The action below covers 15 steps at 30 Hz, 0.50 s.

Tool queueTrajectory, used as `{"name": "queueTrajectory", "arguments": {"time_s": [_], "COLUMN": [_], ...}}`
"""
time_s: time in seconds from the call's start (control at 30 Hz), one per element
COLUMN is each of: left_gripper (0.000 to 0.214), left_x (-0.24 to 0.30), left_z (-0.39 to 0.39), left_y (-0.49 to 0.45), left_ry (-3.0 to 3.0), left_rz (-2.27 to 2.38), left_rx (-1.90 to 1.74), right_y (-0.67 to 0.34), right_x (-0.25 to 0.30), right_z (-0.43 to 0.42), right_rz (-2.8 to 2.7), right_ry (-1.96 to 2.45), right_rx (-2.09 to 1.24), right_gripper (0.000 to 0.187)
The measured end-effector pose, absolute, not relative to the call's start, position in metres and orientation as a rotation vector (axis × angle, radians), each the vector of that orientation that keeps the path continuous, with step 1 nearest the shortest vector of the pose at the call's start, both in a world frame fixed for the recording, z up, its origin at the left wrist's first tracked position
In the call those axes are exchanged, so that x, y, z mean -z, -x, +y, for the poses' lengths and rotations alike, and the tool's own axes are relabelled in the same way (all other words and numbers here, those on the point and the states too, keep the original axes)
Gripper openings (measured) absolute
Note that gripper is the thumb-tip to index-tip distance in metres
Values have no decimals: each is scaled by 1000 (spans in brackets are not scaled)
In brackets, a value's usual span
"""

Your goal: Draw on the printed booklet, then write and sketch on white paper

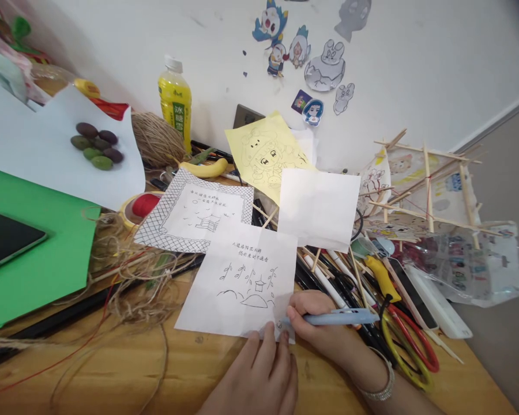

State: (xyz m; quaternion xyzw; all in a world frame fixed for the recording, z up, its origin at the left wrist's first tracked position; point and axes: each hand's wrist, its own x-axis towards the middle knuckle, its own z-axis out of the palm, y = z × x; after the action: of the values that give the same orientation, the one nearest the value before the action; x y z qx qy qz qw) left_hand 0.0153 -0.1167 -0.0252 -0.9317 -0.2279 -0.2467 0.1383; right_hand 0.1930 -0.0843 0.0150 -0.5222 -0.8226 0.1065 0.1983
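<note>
My right hand is closed around a light-blue pen, its tip at the lower right corner of a white sheet of paper. That sheet bears two lines of handwriting above a line drawing of hills, hanging branches and a small pavilion. A small round mark shows near the pen tip. My left hand lies flat with fingers stretched on the sheet's bottom edge. Behind it is a second drawing with a cross-hatched border, partly overlapped. A blank white sheet and a yellow drawing lie farther back.
Scissors, several pens and sticks crowd the right, below a stick-and-paper frame. Tangled twine, a red thread spool and a green sheet with a dark device lie left. A yellow bottle stands behind.
</note>
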Motion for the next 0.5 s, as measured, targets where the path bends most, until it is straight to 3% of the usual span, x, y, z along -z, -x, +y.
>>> {"name": "queueTrajectory", "arguments": {"time_s": [0.5], "left_gripper": [25], "left_x": [26], "left_z": [-118], "left_y": [-14], "left_ry": [2698], "left_rz": [-643], "left_rx": [732], "right_y": [-193], "right_x": [-15], "right_z": [-85], "right_rz": [-2247], "right_ry": [1450], "right_rx": [-366], "right_gripper": [30]}}
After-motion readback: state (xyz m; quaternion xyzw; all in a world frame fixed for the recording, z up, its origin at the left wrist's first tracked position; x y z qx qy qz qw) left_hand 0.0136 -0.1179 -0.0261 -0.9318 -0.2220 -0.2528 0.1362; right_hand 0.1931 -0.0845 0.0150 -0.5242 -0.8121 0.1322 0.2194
